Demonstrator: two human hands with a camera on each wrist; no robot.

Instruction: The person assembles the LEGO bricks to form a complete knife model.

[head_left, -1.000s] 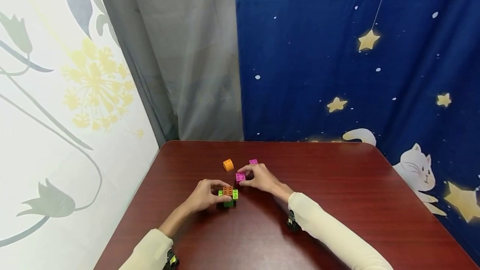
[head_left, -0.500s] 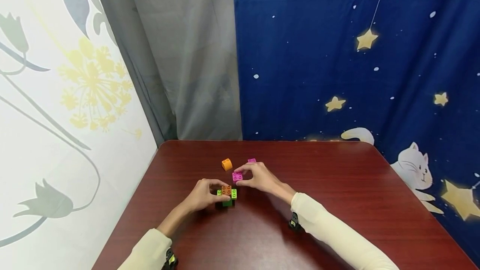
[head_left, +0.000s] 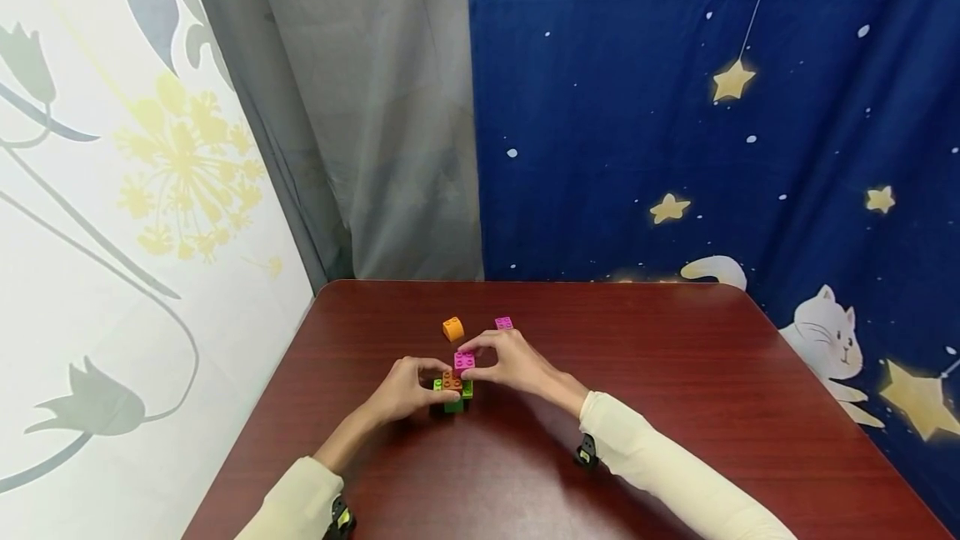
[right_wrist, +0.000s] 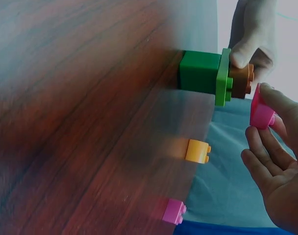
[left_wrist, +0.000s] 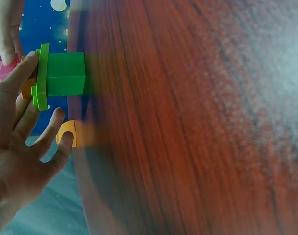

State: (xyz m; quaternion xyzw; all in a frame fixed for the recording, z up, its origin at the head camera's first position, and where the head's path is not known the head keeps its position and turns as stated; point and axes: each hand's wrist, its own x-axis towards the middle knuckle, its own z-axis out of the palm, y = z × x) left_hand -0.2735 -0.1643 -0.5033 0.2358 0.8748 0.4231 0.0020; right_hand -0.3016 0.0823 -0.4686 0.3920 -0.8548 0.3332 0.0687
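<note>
A stack of toy building bricks stands on the table, with a dark green block [right_wrist: 200, 72] at its base. Over that lies a wider light green brick [right_wrist: 221, 83], topped by a brown brick [right_wrist: 240, 81]. My left hand [head_left: 401, 391] pinches the brown brick between thumb and finger. My right hand [head_left: 516, 363] holds a pink brick [head_left: 464, 361] by its sides, just above and beside the brown one. A small gap separates the two in the right wrist view.
Beyond the stack, an orange brick with a rounded side [head_left: 453, 328] lies on the dark red table [head_left: 637, 357]. Another pink brick [head_left: 503, 323] is behind my right hand. Grey and blue curtains hang past the far edge; a patterned white wall [head_left: 150, 332] borders the left.
My right hand has carried the pink brick leftward, from beside the stack to over its top. The left hand keeps its hold on the brown brick.
</note>
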